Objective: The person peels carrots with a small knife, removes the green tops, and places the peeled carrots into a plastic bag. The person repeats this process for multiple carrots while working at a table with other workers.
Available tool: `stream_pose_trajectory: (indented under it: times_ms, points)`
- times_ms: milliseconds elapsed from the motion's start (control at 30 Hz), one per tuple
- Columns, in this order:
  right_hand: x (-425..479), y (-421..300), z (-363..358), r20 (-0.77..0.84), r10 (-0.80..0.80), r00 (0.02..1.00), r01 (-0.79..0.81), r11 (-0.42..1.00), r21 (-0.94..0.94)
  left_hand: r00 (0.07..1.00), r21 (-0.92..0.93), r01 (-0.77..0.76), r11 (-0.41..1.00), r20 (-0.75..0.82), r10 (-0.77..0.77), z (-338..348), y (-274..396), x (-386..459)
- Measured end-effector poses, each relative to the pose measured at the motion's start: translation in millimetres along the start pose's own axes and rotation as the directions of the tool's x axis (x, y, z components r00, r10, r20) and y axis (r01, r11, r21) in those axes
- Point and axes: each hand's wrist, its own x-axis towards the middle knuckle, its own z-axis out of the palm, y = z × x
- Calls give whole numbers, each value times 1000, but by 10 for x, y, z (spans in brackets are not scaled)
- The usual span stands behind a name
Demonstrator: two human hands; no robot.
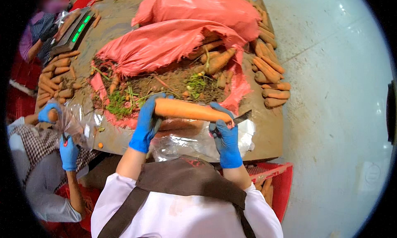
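My left hand (147, 120), in a blue glove, grips the thick end of a large orange carrot (189, 110) held level above the table edge. At the carrot's thin end is my gloved right hand (225, 134), closed around a knife whose dark blade (243, 116) points right; its handle is mostly hidden by the fingers. The right thumb and fingers also touch the carrot's tip. Below both hands lies a clear plastic bag (176, 144) with an orange carrot shape showing through it. Just beyond is a torn red sack (155, 49) with dirty carrots (220, 61), soil and green tops (119, 104).
Another red sack (198, 5) lies behind. Carrots line the table's right edge (274, 94) and left side (57, 80). A digital scale (73, 30) stands far left beside a co-worker. Nearer left, another person's gloved hands (69, 152) hold a bag. A red crate (283, 182) stands below right.
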Motion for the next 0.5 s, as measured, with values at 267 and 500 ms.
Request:
stream_pose_trajectory:
  times_ms: [267,500]
  points:
    - [144,-63,-23,-78,-88,993,83,995,-61,935,523,205,828,145,-323,-254,207,-344]
    - [171,-17,-79,-30,145,989,-132,957,258,839,730,-539,420,509,192,-52,397,-391]
